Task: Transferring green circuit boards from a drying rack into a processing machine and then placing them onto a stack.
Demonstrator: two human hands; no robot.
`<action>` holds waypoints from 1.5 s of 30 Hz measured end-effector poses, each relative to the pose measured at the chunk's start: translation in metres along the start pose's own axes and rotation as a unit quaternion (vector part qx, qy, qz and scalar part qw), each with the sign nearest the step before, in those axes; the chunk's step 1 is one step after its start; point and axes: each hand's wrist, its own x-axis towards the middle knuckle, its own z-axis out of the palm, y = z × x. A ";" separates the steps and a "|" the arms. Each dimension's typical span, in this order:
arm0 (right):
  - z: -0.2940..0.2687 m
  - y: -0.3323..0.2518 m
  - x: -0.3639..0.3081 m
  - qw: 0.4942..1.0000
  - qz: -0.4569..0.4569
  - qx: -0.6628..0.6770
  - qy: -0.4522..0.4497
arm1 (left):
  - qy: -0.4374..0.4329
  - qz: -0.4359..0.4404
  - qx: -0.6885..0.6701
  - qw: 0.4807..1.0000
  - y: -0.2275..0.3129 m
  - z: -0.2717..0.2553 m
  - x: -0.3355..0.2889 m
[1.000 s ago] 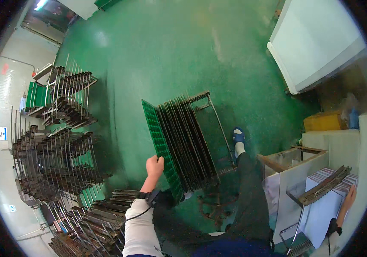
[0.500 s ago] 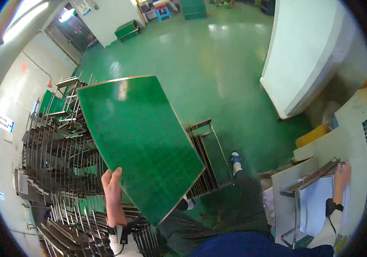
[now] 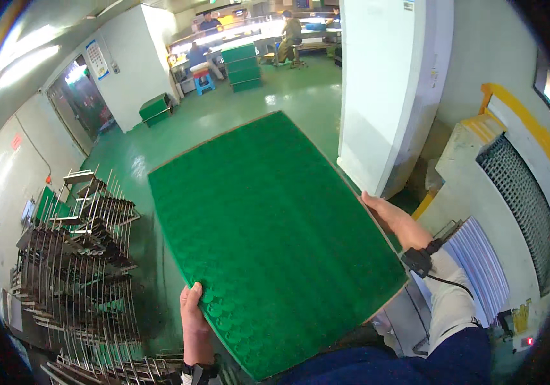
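A large rectangular green circuit board panel point(image 3: 275, 237) with thin copper-coloured edges fills the middle of the view, tilted in front of my body. My left hand point(image 3: 194, 317) grips its lower left edge, with the thumb on the upper face and the other fingers mostly hidden beneath. On the opposite side, my right hand point(image 3: 393, 218) is closed at the panel's right edge; most of its fingers are out of sight behind the board. Dark straps with a cable circle my wrists.
Metal slotted racks point(image 3: 89, 256) crowd the left side. To the right, a stack of pale sheets point(image 3: 477, 263) stands beside a grey machine point(image 3: 464, 157) with yellow edging. Ahead are a white cabinet point(image 3: 380, 90), green boxes point(image 3: 241, 67), a blue stool point(image 3: 203, 82) and people at lit benches.
My right hand has left the rack by the pale sheets and come to the panel's right edge. The panel has moved rightward, nearer my body's middle. The view has tipped up, showing the far benches.
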 end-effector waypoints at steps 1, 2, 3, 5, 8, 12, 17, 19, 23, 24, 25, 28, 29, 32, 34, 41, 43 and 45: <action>0.011 0.000 -0.005 0.999 -0.004 0.042 0.031 | -0.005 0.005 0.006 1.000 0.002 0.006 -0.002; 0.015 -0.005 -0.015 0.998 -0.014 0.046 0.034 | -0.011 0.011 0.012 1.000 0.007 0.013 -0.005; 0.019 -0.011 -0.025 0.998 -0.023 0.049 0.037 | -0.015 0.017 0.018 1.000 0.009 0.019 -0.006; 0.019 -0.013 -0.039 0.997 -0.041 0.054 0.027 | -0.047 0.017 0.042 0.998 0.011 0.020 -0.008; 0.021 -0.014 -0.063 0.996 -0.064 0.064 0.021 | -0.084 0.013 0.074 0.994 0.007 0.018 -0.006; 0.029 -0.014 -0.098 0.990 -0.085 0.100 0.059 | -0.131 0.004 0.092 0.987 0.004 0.026 -0.005; 0.033 -0.011 -0.135 0.979 -0.136 0.120 0.094 | -0.149 -0.002 0.086 0.985 -0.004 0.044 0.000; 0.027 -0.008 -0.147 0.974 -0.161 0.132 0.088 | -0.153 -0.017 0.089 0.984 -0.008 0.053 0.003; 0.011 0.000 -0.176 0.960 -0.195 0.143 0.140 | -0.190 -0.043 0.110 0.975 -0.028 0.068 0.017; 0.004 0.003 -0.183 0.955 -0.203 0.147 0.156 | -0.204 -0.048 0.118 0.971 -0.036 0.066 0.022; -0.002 0.005 -0.193 0.949 -0.212 0.151 0.176 | -0.232 -0.076 0.138 0.960 -0.047 0.057 0.031; -0.016 0.004 -0.220 0.922 -0.234 0.160 0.262 | -0.296 -0.173 0.200 0.918 -0.071 0.025 0.044; -0.026 0.005 -0.237 0.906 -0.256 0.156 0.298 | -0.316 -0.216 0.221 0.897 -0.077 0.028 0.045; -0.065 0.016 -0.282 0.847 -0.340 0.170 0.373 | -0.318 -0.308 0.266 0.856 -0.107 0.016 0.045; -0.075 0.013 -0.313 0.808 -0.372 0.195 0.413 | -0.279 -0.327 0.270 0.862 -0.126 0.002 0.043; -0.147 0.010 -0.388 0.662 -0.513 0.253 0.484 | -0.030 -0.282 0.288 0.915 -0.174 -0.101 0.062; -0.173 0.007 -0.400 0.648 -0.526 0.261 0.485 | 0.037 -0.247 0.317 0.915 -0.180 -0.149 0.071; -0.203 0.004 -0.394 0.656 -0.528 0.271 0.466 | 0.082 -0.200 0.338 0.916 -0.181 -0.207 0.074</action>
